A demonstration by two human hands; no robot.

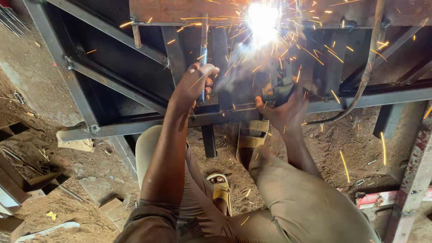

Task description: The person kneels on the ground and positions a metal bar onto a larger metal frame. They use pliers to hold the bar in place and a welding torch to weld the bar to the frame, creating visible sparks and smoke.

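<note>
My left hand (194, 83) is closed around a thin upright metal rod (204, 42) in front of the dark steel frame (135, 120). My right hand (283, 108) grips the electrode holder (280, 87), whose tip points up into a white welding arc (263, 20) at the frame's upper bar. Orange sparks spray out from the arc in all directions. A cable (366, 67) curves down from the upper right toward the holder. I am crouched, with khaki-trousered knees and yellow sandals (249, 135) below my arms.
The frame lies on a dirt floor with wood blocks (74, 143) and metal scraps (45, 230) at the left. A rusty post (414, 180) and a red-and-white bar (391, 197) stand at the right. Steel rods (11, 20) lie at the upper left.
</note>
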